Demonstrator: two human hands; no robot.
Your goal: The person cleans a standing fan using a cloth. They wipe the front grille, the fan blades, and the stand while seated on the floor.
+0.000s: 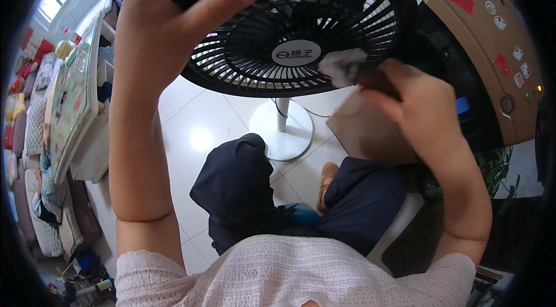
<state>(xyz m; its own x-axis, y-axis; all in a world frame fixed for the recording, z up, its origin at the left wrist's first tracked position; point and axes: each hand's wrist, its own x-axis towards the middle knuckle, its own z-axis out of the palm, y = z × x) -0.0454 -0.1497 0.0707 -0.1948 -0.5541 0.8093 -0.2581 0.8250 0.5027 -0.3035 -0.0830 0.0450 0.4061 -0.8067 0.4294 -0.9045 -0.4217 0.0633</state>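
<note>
My left hand [173, 16] grips the upper left rim of a black fan grille [256, 89], its thumb lying over the spokes. A pale oval badge with writing [296, 52] sits at the grille's centre. My right hand [421, 98] is closed around the dark handle of a small brush [341, 66], blurred by motion. Its whitish bristles are at the lower right of the grille, beside the badge. Behind the spokes shows a white slatted rear part [382, 16]. Whether the black grille is fixed to the fan cannot be told.
Beneath the grille, a white fan pole [281, 118] stands on a round base [299, 144] on tiled floor. At right is a brown appliance cabinet [482, 38] with stickers. A glass-topped table [78, 98] is at left, with a person [52, 181] on the sofa behind it. Plants [499, 172] stand lower right.
</note>
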